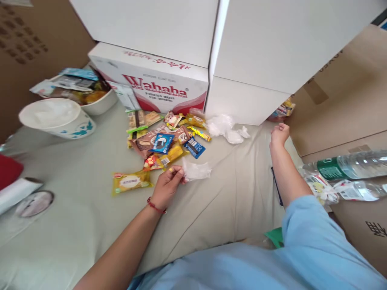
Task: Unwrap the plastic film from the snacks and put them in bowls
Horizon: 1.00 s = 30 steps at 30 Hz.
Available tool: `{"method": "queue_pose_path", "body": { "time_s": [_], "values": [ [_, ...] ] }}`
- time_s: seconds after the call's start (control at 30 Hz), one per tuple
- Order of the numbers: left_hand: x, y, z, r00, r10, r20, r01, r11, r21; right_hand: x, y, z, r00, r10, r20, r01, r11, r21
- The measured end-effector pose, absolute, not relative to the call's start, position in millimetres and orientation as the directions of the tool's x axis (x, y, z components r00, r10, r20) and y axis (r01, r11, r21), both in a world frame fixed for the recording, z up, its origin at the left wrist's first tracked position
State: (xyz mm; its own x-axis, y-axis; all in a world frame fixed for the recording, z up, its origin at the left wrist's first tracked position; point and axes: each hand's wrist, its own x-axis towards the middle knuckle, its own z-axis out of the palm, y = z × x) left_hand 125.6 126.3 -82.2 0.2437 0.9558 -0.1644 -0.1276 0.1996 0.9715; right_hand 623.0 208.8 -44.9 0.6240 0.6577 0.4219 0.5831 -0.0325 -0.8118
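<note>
A small clear plastic bag (198, 171) is pinched between the thumb and fingers of my left hand (169, 185), its crumpled body lying to the right over the cloth. Close by on the left is a yellow snack packet (131, 182). A heap of wrapped snacks, with a blue packet (162, 143) on top, spreads just beyond that hand. Off to the right, my right hand (279, 135) is closed with curled fingers near the white cabinet's lower corner. Whether it holds anything is hidden. Just beyond it sits a bunch of colourful snack packets (281, 110), partly behind the corner.
Crumpled clear bags (225, 127) lie beside the heap. A Wahaha carton (157, 86) and white cabinet (242, 98) stand behind. At left are a paper tub (71, 127) and filled white bowl (104, 102). Water bottles (356, 166) lie right, by a cardboard box (338, 96).
</note>
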Motion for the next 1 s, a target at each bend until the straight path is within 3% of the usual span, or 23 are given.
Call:
{"method": "queue_pose_path", "body": {
  "time_s": [0.07,0.13,0.23,0.3,0.37,0.47,0.57,0.7,0.83,0.9,1.0],
  "values": [
    [126.5,126.1,-81.1,0.251,0.955,-0.155,-0.133,0.193,0.972,574.1,186.0,-48.0,0.646,0.640,0.416,0.553,-0.016,-0.833],
    [127.2,125.5,-80.1,0.265,0.953,-0.147,-0.128,0.186,0.974,513.9,158.2,-48.2,0.559,0.739,0.376,0.510,0.051,-0.859],
    [128.1,124.2,-78.4,0.285,0.950,-0.125,-0.150,0.173,0.973,422.8,122.8,-42.6,0.131,0.935,0.331,0.528,0.216,-0.821],
    [128.5,123.2,-77.0,0.295,0.950,-0.105,-0.166,0.159,0.973,376.9,111.8,-39.9,-0.110,0.950,0.291,0.563,0.301,-0.770],
    [128.2,122.5,-75.6,0.301,0.950,-0.087,-0.164,0.141,0.976,349.5,109.7,-41.1,-0.210,0.951,0.227,0.574,0.308,-0.759],
    [127.0,123.1,-74.3,0.288,0.955,-0.076,-0.158,0.126,0.979,337.5,112.9,-48.0,-0.068,0.988,0.136,0.491,0.152,-0.858],
    [126.6,125.5,-75.1,0.281,0.955,-0.093,-0.166,0.144,0.976,341.0,113.3,-54.7,0.113,0.994,-0.004,0.214,-0.028,-0.976],
    [127.8,126.4,-76.5,0.242,0.965,-0.105,-0.194,0.154,0.969,342.2,109.3,-62.3,0.175,0.969,-0.175,-0.075,-0.165,-0.984],
    [127.4,117.9,-72.1,0.074,0.997,-0.014,-0.157,0.025,0.987,336.3,107.7,-70.1,0.320,0.939,-0.124,-0.012,-0.126,-0.992],
    [128.4,111.9,-68.2,0.115,0.993,0.034,-0.127,-0.019,0.992,332.3,105.7,-71.7,0.363,0.931,-0.031,0.089,-0.067,-0.994],
    [134.0,105.4,-64.8,0.264,0.964,-0.021,-0.132,0.058,0.990,324.2,99.0,-69.9,0.319,0.944,0.083,0.224,0.010,-0.975]
  ]
}}
